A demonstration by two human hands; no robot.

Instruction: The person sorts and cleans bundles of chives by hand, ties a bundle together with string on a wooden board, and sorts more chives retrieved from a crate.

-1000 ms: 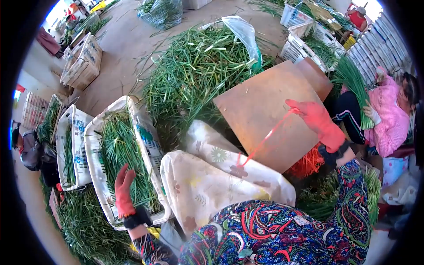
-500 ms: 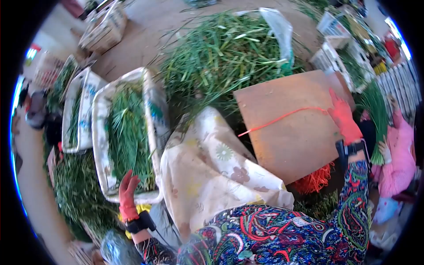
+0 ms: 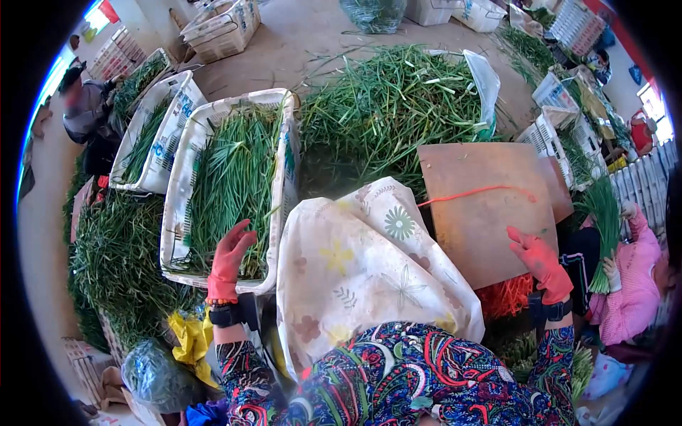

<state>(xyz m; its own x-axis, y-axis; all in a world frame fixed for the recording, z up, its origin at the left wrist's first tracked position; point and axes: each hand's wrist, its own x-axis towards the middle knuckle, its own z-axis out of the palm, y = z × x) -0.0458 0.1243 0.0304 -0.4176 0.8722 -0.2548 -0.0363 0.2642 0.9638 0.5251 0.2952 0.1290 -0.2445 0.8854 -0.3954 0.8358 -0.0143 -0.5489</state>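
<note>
My left hand (image 3: 229, 261), in a coral rubber glove, is raised at the near right corner of a white plastic crate (image 3: 186, 160). Its fingers are stretched and hold nothing. Long green stalks (image 3: 234, 170), seemingly garlic chives or scallions, fill that crate. My right hand (image 3: 541, 264), gloved alike, hovers by the near right edge of a brown board (image 3: 490, 234), fingers apart and with nothing in them. Across the board lies a thin red ribbon (image 3: 490, 189), clear of my fingertips. A flower-printed cloth (image 3: 355, 270) covers my lap.
Beyond the lap is a heap of loose greens (image 3: 398, 106). Red strips (image 3: 506, 298) hang under the board. At right, a person in a pink top (image 3: 629, 284) holds a bundle of green stalks (image 3: 602, 220). More greens (image 3: 121, 263) and a yellow bag (image 3: 190, 341) lie left.
My right hand has drawn back from the ribbon's end toward me. The ribbon stays on the board. My left hand remains by the crate, and the head view has shifted.
</note>
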